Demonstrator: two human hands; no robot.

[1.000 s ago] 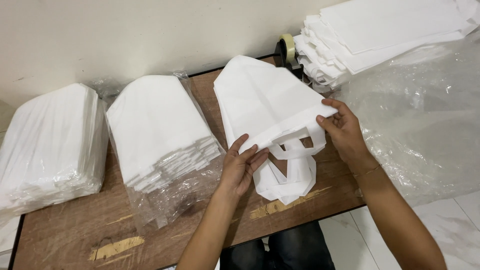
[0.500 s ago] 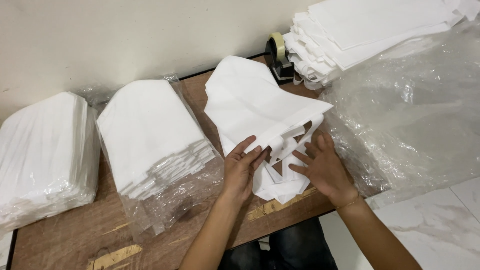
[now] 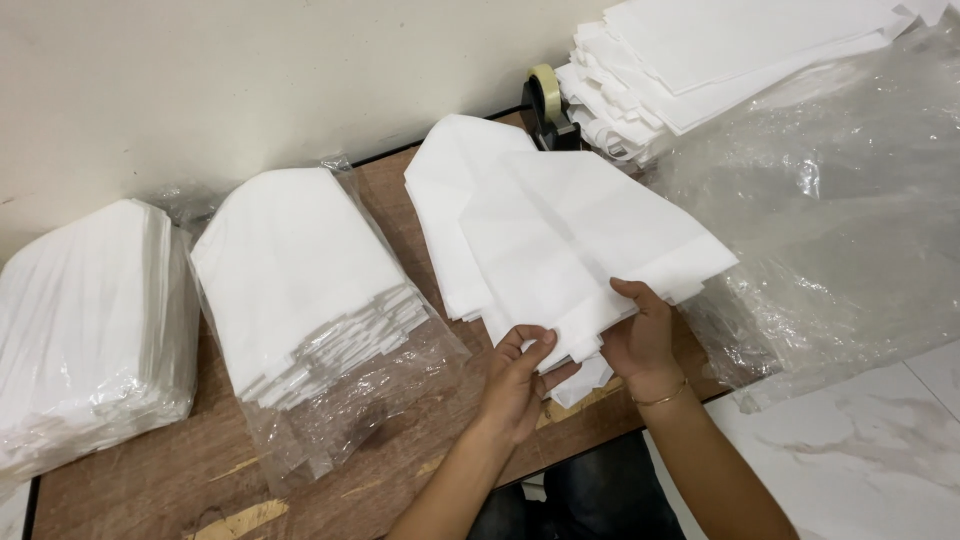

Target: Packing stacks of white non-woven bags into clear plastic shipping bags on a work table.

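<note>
A loose stack of white non-woven bags [image 3: 470, 210] lies on the wooden table [image 3: 170, 470], pointed end toward the wall. On top of it a folded white bag [image 3: 590, 235] is spread out and tilted to the right. My left hand [image 3: 515, 385] grips the near edge of that top bag, fingers curled over it. My right hand [image 3: 640, 335] holds the same edge just to the right, thumb on top; a thin bangle sits at the wrist.
Two bundles of white bags wrapped in clear plastic [image 3: 300, 290] [image 3: 85, 330] lie to the left. A tape dispenser [image 3: 545, 100] stands by the wall. A tall pile of white bags [image 3: 720, 60] and crumpled clear plastic sheeting [image 3: 850, 220] fill the right. Tiled floor [image 3: 860, 460] shows below.
The top bag's handles were sticking out near my hands; now a bag is folded over and lies flat across the stack. Both hands have come together at its near edge.
</note>
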